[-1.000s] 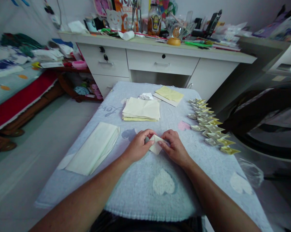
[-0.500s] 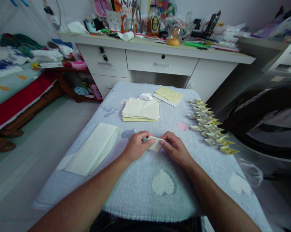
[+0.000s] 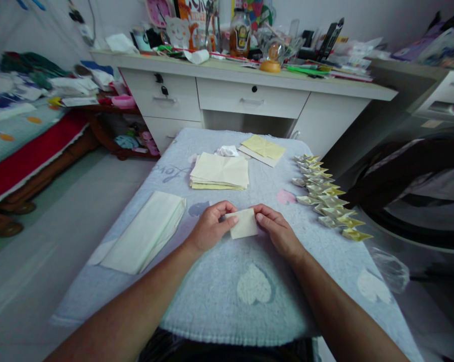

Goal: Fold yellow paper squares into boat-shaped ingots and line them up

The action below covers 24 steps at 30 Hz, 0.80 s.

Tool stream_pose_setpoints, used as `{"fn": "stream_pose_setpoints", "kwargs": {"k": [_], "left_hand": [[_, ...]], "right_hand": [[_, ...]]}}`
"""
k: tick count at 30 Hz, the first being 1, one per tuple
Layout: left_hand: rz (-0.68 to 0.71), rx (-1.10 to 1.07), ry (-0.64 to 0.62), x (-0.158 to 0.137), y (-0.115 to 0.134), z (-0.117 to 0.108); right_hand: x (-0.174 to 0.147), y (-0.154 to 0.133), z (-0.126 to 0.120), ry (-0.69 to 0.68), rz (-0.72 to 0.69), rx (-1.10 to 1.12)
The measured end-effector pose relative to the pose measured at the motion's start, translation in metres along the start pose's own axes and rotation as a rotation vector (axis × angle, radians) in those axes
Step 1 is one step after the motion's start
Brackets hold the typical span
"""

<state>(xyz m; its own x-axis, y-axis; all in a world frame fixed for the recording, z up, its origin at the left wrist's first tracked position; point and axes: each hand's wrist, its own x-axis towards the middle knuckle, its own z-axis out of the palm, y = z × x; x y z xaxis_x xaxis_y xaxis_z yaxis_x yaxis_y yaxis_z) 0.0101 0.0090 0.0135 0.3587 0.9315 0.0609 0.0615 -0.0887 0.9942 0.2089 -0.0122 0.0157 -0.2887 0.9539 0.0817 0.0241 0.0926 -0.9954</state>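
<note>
A small folded piece of cream paper [image 3: 244,224] is held up over the cloth-covered table, its flat face toward me. My left hand [image 3: 213,226] pinches its left edge, thumb in front. At the upper right corner, my right hand [image 3: 275,229] closes thumb and fingers on the same paper. Beyond the hands lies a stack of creased cream sheets [image 3: 221,170], with yellow ones at the bottom. To the right stand several folded paper boats [image 3: 325,196] in a slanting row, white and yellow.
A long folded pale paper bundle [image 3: 146,234] lies on the left. Farther back are a crumpled white tissue [image 3: 227,151] and yellow and white sheets [image 3: 263,147]. A cluttered white desk [image 3: 253,75] stands behind the table; a front-loading washing machine [image 3: 431,166] is at right.
The paper has turned so that more of its flat face shows. My right hand has shifted its grip toward the paper's upper right corner, its fingers straighter.
</note>
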Motion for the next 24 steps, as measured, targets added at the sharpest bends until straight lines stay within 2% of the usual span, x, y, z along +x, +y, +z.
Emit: {"fn": "stream_pose_setpoints", "kwargs": {"k": [3,6,8,12,15,17,20,24], "left_hand": [[-0.031,-0.175,0.049,0.002,-0.003,0.002],[-0.071,-0.258,0.043,0.002,-0.005,0.005],[-0.069,-0.236,0.026,0.002,-0.006,0.007],[0.072,0.064,0.084,0.0,-0.003,0.009],[0.208,0.314,0.16,-0.003,0.001,0.009],[0.282,0.401,0.143,-0.005,0.002,0.009],[0.345,0.506,0.073,-0.005,0.0,0.009],[0.332,0.631,0.013,-0.005,-0.008,0.006]], "right_hand": [[-0.001,0.003,0.004,0.008,-0.007,0.064],[-0.001,0.008,0.009,0.047,-0.024,-0.047],[0.0,0.01,0.011,0.081,-0.035,-0.113],[0.0,0.007,0.01,0.158,-0.133,-0.328],[0.0,0.003,0.008,0.2,-0.277,-0.597],[0.001,0.003,0.006,0.189,-0.322,-0.772],[0.003,0.008,0.005,0.171,-0.308,-0.974],[0.004,0.014,0.005,0.115,-0.265,-1.098]]}}
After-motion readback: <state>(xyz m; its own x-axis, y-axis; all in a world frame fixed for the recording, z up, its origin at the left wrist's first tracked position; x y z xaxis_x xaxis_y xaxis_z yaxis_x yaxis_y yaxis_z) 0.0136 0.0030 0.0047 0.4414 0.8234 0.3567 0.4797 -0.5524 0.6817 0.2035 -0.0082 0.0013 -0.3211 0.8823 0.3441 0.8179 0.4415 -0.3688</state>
